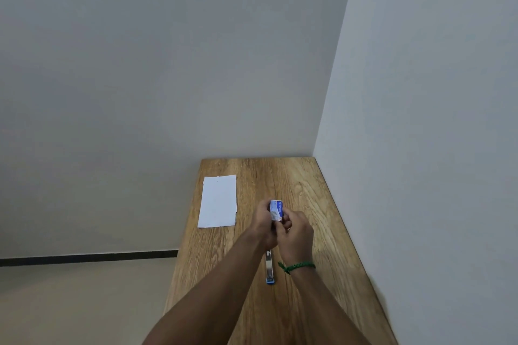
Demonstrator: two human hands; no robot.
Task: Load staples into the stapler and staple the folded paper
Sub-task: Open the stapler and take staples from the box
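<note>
I see a narrow wooden tabletop [308, 190] standing in a corner. Its far edge is against a plain grey-white wall [168, 64] and its right edge runs along a second pale wall [434, 92]. On the left, the beige floor [84, 302] meets a dark skirting strip [84, 258]. The light is soft.

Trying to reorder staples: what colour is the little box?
The box is blue and white; head view.

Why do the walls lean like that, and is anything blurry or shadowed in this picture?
Head view: the wide-angle lens slants the wall corner and stretches the table; light is soft and even, without glare; a dark shadow hugs the table's near right edge; the left hand, right hand and staple box look slightly blurred, its print unreadable.
</note>
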